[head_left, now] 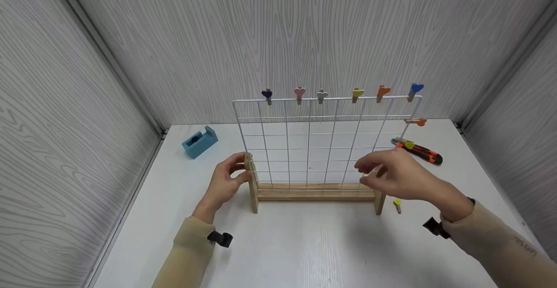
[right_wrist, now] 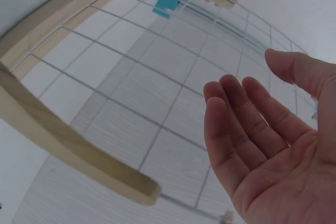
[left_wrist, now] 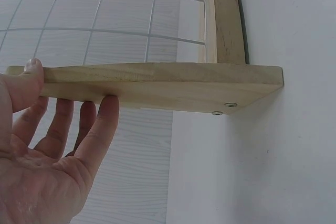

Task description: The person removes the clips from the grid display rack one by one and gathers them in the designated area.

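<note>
A white wire grid [head_left: 308, 149] stands upright in a wooden base [head_left: 317, 196] with two side posts. My left hand [head_left: 223, 181] holds the left post [left_wrist: 152, 85], thumb on one edge and fingertips against its outer face. Empty, my right hand [head_left: 398, 175] hovers before the grid's lower right, its fingers loosely bent. Several heart clothespins line the top wire, from a dark blue clothespin [head_left: 267, 95] to a blue clothespin [head_left: 414, 90]. An orange clothespin [head_left: 418, 122] and, lower, a yellow clothespin [head_left: 409, 144] are at the right side.
Another yellow clothespin [head_left: 397, 205] lies on the white table [head_left: 304, 244], right of the base. Behind the right hand are pliers [head_left: 424, 152] with black and orange handles. A blue tape dispenser [head_left: 199, 142] sits at the back left. Grey wood-grain panels [head_left: 278, 31] enclose the table.
</note>
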Tool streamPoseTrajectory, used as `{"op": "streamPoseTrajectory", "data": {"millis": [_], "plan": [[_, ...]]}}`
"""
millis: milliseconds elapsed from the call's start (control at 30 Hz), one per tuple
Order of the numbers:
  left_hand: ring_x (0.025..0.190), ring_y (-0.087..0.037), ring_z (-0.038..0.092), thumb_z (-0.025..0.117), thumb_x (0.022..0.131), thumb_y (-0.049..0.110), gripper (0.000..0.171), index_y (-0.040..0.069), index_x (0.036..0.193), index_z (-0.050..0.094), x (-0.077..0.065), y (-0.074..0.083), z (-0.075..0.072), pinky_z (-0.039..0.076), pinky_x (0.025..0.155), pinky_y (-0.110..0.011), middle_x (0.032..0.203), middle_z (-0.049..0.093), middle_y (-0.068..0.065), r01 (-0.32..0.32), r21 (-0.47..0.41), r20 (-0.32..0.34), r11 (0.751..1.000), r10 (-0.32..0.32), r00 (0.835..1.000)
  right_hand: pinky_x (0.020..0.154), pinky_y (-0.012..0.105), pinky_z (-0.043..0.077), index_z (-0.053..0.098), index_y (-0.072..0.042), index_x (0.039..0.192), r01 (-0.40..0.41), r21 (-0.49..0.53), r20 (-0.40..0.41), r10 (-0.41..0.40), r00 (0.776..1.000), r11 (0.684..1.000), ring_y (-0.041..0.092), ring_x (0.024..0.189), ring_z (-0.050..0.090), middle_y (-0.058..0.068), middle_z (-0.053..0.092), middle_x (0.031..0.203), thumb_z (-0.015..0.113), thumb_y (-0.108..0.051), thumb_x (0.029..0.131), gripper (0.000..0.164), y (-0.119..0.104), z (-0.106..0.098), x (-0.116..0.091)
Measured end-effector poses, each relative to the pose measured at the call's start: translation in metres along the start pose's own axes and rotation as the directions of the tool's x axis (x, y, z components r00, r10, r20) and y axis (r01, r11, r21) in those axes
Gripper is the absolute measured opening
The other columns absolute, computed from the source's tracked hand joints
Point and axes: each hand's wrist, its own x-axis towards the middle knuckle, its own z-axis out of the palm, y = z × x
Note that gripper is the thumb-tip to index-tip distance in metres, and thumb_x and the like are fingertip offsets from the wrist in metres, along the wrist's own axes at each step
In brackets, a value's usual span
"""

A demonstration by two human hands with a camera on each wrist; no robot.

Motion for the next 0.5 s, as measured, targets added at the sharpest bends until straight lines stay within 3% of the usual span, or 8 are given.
{"op": "streamPoseTrajectory", "data": {"millis": [133, 300, 500], "plan": [[0.139, -0.035, 0.066, 0.074, 0.103, -0.004, 0.049, 0.009, 0.150, 0.067, 0.000, 0.000, 0.000, 0.063, 0.101, -0.020, 0.149, 0.068, -0.019, -0.008, 0.006, 0.000, 1.000, 0.008, 1.000, 0.079, 0.035, 0.070, 0.083, -0.012, 0.123, 0.113, -0.074, -0.024, -0.115, 0.993, 0.991, 0.019, 0.100, 0.082, 0.000, 0.086, 0.114, 0.087, -0.006, 0.095, 0.029, -0.019, -0.005, 0.018], [0.140, -0.035, 0.065, 0.075, 0.103, -0.002, 0.049, 0.010, 0.150, 0.067, -0.001, 0.000, 0.000, 0.063, 0.103, -0.019, 0.151, 0.067, -0.022, -0.014, 0.018, 0.004, 1.000, 0.014, 1.000, 0.078, 0.036, 0.070, 0.081, -0.010, 0.123, 0.275, -0.117, -0.042, -0.281, 0.959, 0.954, 0.019, 0.099, 0.082, 0.002, 0.086, 0.115, 0.087, -0.004, 0.094, 0.030, -0.043, -0.014, 0.043], [0.141, -0.035, 0.065, 0.075, 0.104, -0.001, 0.050, 0.010, 0.152, 0.066, -0.001, 0.000, -0.001, 0.064, 0.105, -0.023, 0.151, 0.068, -0.017, -0.002, 0.032, 0.003, 0.999, 0.001, 1.000, 0.077, 0.039, 0.070, 0.081, -0.007, 0.123, 0.361, -0.132, -0.052, -0.370, 0.928, 0.923, 0.020, 0.099, 0.081, 0.005, 0.086, 0.114, 0.085, -0.003, 0.094, 0.029, -0.071, -0.030, 0.071]]}}
